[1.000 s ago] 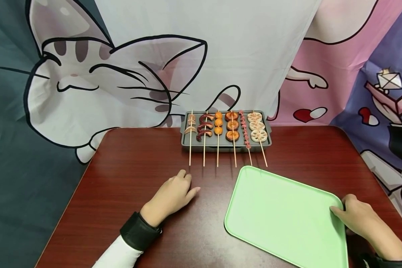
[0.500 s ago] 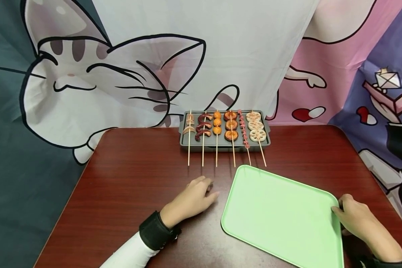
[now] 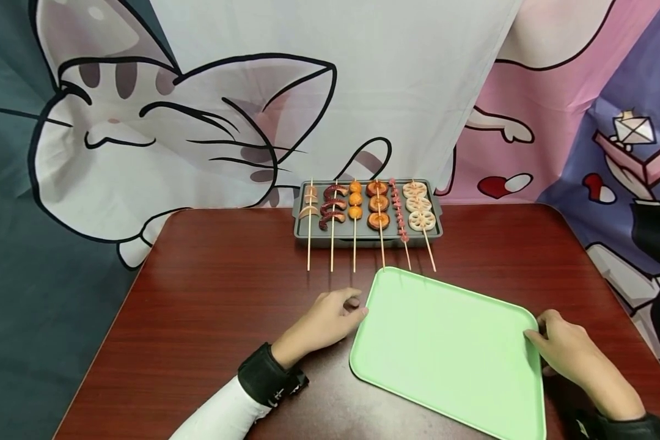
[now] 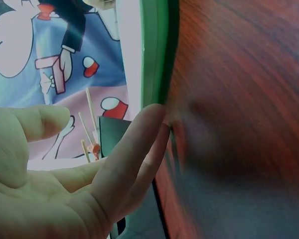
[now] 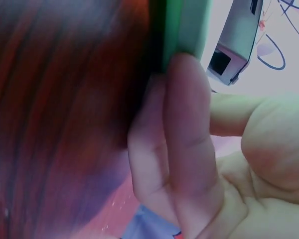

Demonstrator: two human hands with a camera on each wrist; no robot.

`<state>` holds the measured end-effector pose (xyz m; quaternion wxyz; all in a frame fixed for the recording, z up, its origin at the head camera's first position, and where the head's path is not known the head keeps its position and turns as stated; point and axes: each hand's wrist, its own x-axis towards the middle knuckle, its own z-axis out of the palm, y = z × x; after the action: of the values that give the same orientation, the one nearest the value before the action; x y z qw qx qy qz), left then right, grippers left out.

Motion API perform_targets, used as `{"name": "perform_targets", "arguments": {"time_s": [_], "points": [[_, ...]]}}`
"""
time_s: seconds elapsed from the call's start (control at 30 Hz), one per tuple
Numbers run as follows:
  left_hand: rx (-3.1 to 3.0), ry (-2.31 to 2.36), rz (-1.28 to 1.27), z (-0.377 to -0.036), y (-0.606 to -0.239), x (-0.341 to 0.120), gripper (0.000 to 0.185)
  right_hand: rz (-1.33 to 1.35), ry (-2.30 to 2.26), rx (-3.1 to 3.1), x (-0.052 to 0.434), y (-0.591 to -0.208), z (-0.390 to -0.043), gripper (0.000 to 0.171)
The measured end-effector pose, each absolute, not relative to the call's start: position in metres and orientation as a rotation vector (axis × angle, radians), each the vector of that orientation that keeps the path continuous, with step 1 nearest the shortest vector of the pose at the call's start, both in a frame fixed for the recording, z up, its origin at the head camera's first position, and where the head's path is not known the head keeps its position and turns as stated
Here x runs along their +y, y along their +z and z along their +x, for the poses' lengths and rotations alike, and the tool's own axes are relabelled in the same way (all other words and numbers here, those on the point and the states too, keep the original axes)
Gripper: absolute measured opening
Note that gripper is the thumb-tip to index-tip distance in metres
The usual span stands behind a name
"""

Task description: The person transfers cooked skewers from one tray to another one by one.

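Observation:
A light green rectangular tray (image 3: 448,354) lies at a slant on the front of the table. My right hand (image 3: 574,351) pinches its right edge, thumb on top of the rim and fingers below, as the right wrist view also shows. At the tray's left edge is my left hand (image 3: 324,321), its fingertips right at the rim. In the left wrist view the left fingers (image 4: 139,144) reach toward the tray's underside (image 4: 157,55), while the thumb stands apart from it. Behind the tray's upper left corner, the handle ends of several skewers point toward me.
A grey grill pan (image 3: 365,240) stands at the table's back edge. Across it lie skewers of toy-like food, among them lotus root slices (image 3: 420,220), mushrooms (image 3: 378,220) and orange balls (image 3: 355,212). A cartoon-printed cloth (image 3: 418,73) hangs behind the brown table (image 3: 198,293).
My left hand has moved right, from the open table to the tray's left edge. The tray has shifted a little to the left, with my right hand still gripping it.

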<state>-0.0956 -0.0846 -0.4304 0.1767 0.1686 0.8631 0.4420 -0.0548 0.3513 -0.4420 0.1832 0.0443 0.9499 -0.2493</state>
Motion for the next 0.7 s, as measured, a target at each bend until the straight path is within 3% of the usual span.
{"name": "perform_targets", "arguments": {"time_s": [0.23,0.53,0.7], "points": [[2.296,1.365,0.352,-0.099,-0.434,-0.083,0.048,0.133,-0.811,2.623,0.342,-0.441,-0.057,0.044],[2.443,1.219,0.407,-0.102,-0.436,-0.081,0.043,0.077,-0.884,2.618,0.336,-0.441,-0.057,0.04],[2.462,1.151,0.405,-0.104,-0.438,-0.081,0.053,0.041,-0.876,2.626,0.334,-0.441,-0.059,0.041]]}}
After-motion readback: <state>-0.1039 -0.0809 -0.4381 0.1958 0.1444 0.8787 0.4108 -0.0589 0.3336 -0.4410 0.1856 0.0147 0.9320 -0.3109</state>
